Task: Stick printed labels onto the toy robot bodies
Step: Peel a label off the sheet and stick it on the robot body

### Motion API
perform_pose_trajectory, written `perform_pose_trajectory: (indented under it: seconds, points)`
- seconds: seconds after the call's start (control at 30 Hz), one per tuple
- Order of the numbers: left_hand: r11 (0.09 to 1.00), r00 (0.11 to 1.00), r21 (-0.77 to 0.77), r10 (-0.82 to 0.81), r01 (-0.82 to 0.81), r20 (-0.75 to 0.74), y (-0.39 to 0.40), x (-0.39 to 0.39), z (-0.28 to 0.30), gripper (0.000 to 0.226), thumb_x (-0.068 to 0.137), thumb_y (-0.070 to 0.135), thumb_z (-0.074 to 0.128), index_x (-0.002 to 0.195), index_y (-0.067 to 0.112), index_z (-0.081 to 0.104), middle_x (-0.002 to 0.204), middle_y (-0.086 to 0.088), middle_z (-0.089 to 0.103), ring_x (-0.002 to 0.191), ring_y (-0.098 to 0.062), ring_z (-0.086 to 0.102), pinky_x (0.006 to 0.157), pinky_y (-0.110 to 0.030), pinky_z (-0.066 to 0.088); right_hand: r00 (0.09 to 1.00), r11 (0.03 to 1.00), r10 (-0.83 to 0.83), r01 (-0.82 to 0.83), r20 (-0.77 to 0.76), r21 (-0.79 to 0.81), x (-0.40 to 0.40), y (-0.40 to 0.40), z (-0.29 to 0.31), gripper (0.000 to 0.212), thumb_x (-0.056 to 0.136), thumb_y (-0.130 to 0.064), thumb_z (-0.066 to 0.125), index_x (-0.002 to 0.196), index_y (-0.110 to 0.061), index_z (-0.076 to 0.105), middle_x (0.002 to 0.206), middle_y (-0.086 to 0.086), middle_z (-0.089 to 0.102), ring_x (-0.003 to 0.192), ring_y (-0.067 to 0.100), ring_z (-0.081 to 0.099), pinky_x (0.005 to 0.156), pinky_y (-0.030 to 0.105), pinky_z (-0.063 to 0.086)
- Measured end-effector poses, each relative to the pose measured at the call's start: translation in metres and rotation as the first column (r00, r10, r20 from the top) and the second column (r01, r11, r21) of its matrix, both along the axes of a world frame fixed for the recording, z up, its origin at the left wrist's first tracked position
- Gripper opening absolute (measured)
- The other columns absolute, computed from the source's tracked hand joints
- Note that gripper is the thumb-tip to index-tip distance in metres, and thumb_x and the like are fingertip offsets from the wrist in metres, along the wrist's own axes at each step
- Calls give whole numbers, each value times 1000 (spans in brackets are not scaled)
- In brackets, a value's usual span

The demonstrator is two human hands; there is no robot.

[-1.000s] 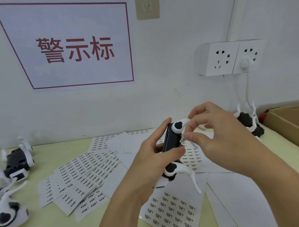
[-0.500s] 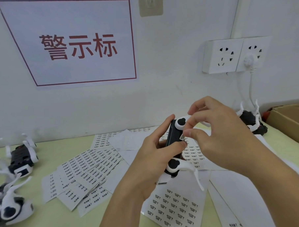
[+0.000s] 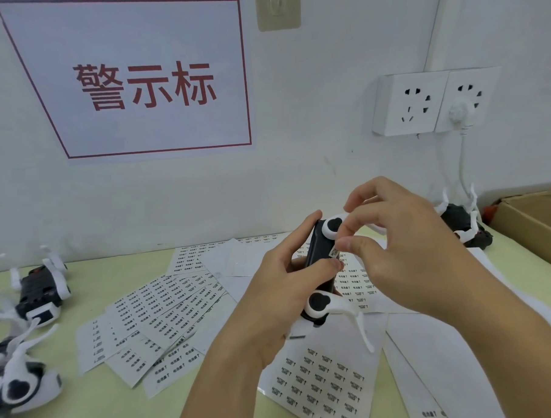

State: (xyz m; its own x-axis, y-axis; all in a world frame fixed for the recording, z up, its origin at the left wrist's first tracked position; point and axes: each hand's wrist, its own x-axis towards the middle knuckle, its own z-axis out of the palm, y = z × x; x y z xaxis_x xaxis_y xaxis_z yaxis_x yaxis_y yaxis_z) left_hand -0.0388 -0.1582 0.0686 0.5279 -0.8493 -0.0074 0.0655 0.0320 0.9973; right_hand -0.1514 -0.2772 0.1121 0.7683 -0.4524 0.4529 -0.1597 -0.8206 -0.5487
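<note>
Fingers of my left hand (image 3: pixel 281 290) curl round the black toy robot body (image 3: pixel 317 264), holding it upright above the table (image 3: pixel 87 406), my thumb lying across its front edge. White legs with black spots jut from its top and bottom ends toward the right. My right hand (image 3: pixel 405 250) meets it from the right side: the grip there is a pinch, thumb and forefinger pressed on a small printed label (image 3: pixel 333 252) that sits against the robot's side edge, just above my left thumb tip. Whether the label is already fully stuck down I cannot tell.

Under my hands lie label sheets (image 3: pixel 319 384) with rows of small printed labels, one directly below the robot, and a fanned pile of cut label strips (image 3: pixel 158 312) spreads to the left. Blank backing sheets (image 3: pixel 448 353) lie to the right. Two more toy robots (image 3: pixel 41 288) rest at the left edge of the table, one behind the other, and another toy robot (image 3: pixel 461 223) sits near the wall behind my right hand. A cardboard box (image 3: pixel 540 225) stands at the far right. On the wall hang a sign (image 3: pixel 136 79) with red characters and a double socket (image 3: pixel 433 100) with a white plug in it.
</note>
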Motion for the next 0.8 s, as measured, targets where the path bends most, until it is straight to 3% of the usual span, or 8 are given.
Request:
perform_pose_trajectory:
  seconds: [0.4, 0.8]
  points:
    - [1000, 1000, 0, 4, -4, 3, 1, 1, 0, 65, 74, 31, 72, 130, 58, 55, 106, -13, 74, 79, -21, 70, 74, -35, 49, 1000, 1000, -5, 5, 17, -11, 2, 0, -2, 19, 88, -21, 73, 73, -32, 68, 103, -19, 50, 101, -1, 52, 86, 19, 40]
    - [1000, 1000, 2, 11, -11, -1, 3, -1, 4, 62, 75, 35, 70, 131, 57, 55, 108, -14, 73, 80, -23, 70, 71, -36, 50, 1000, 1000, -3, 4, 31, -17, 3, 1, -3, 20, 88, -22, 73, 74, -35, 67, 103, -18, 50, 101, 2, 52, 86, 21, 42]
